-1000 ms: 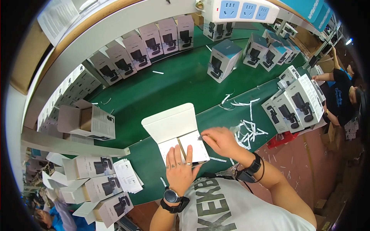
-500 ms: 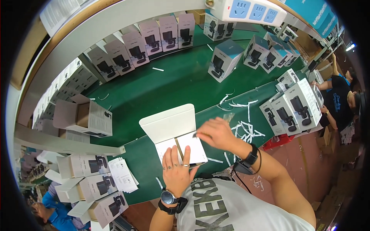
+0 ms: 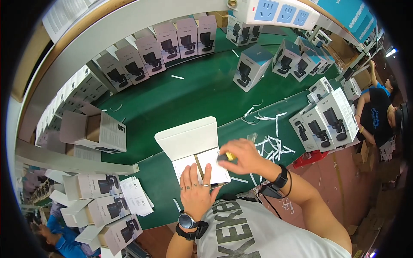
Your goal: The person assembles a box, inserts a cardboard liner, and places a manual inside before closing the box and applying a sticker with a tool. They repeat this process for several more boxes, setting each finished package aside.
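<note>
A white carton (image 3: 188, 139) lies on the green table in front of me, its long flap raised at the far side. White panels with a narrow brown gap between them show inside it. My left hand (image 3: 196, 191) lies over the near left part of the carton, fingers stretched out flat. Above the carton's right side, my right hand (image 3: 247, 158) is closed around a small yellow and black object (image 3: 230, 156). The fingers partly cover this object, and its kind cannot be made out. Whether it touches the white panel is unclear.
Paper strips (image 3: 275, 148) are scattered right of the carton. Printed boxes (image 3: 320, 129) stand at the right edge, more boxes (image 3: 167, 41) along the back. At the left are open boxes (image 3: 101, 185) and a stack of leaflets (image 3: 135, 195). A power strip (image 3: 279, 13) hangs overhead.
My right hand has turned and shifted slightly down, so the yellow part of the object now shows. The left hand stays on the carton. A person at the right has lowered an arm.
</note>
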Available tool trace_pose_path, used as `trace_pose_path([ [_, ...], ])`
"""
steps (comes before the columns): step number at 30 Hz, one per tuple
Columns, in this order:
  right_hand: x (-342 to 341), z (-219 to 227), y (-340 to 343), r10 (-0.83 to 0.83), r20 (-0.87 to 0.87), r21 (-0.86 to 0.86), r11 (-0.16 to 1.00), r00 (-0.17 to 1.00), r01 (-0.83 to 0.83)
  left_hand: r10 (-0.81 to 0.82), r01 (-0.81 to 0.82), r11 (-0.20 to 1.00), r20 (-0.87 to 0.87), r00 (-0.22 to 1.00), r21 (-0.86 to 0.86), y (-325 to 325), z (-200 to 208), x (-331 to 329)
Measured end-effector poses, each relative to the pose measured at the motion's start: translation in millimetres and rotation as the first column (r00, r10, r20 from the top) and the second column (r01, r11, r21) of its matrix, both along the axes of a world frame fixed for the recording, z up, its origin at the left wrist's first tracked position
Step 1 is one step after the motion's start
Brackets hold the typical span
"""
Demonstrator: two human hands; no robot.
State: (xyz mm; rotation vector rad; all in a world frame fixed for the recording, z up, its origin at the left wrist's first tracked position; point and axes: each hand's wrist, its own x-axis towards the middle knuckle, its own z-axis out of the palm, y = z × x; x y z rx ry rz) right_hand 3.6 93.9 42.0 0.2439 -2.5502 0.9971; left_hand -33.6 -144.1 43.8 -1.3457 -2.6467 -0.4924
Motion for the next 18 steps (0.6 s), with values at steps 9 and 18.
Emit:
trace_pose_path([
  [9, -17, -28, -19, -0.26, 0.371, -0.31, 0.87, 0.891, 0.383, 0.024, -0.024, 1.0, -0.024, 0.999, 0.016, 1, -6, 3],
  [18, 78, -71, 30, 0.041, 0.695, -0.197, 0.971, 0.718, 0.135, 0.03, -0.029, 0.999, -0.034, 0.999, 0.022, -1, -4, 2],
])
